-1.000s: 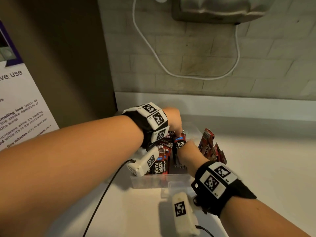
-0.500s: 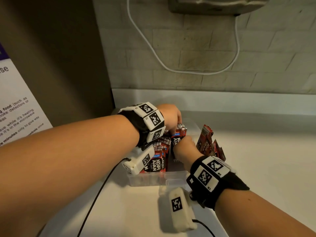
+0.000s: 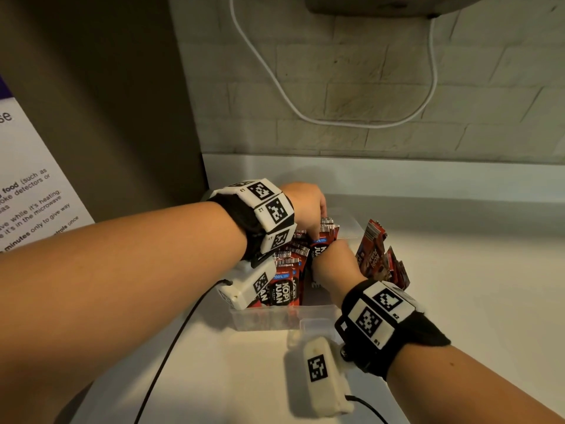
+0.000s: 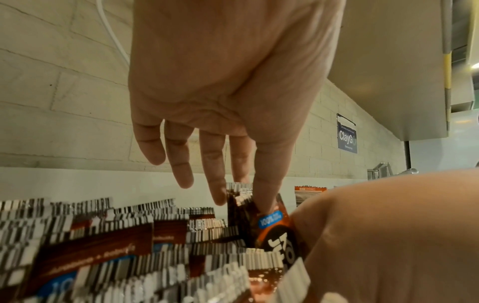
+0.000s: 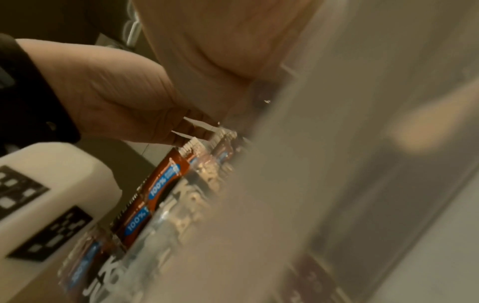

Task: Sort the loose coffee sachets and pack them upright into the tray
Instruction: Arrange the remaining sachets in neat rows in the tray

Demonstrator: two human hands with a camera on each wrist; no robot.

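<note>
A clear plastic tray (image 3: 275, 318) stands on the white counter, its left side packed with upright red Kopi Juan sachets (image 3: 282, 286). My left hand (image 3: 308, 211) reaches down from above and pinches the top of one sachet (image 4: 272, 224) between thumb and forefinger (image 4: 267, 180). Its other fingers hang straight. My right hand (image 3: 334, 266) is inside the tray beside the row and grips the same sachet (image 3: 321, 249) lower down; its fingers are hidden. Several loose sachets (image 3: 374, 249) lean together just right of the tray. The right wrist view shows my palm (image 5: 207, 51) behind the blurred tray wall (image 5: 285, 184).
A dark panel (image 3: 122, 102) with a printed notice (image 3: 27, 191) closes off the left. The brick wall behind carries a white cable (image 3: 305, 117) under a mounted appliance (image 3: 382, 3). Bare counter (image 3: 474, 286) stretches to the right. A black wrist-camera cable (image 3: 171, 350) trails in front.
Both hands have shifted slightly toward the back of the tray with the sachet. The left fingers have settled on its top edge, and the right hand has sunk lower beside the row.
</note>
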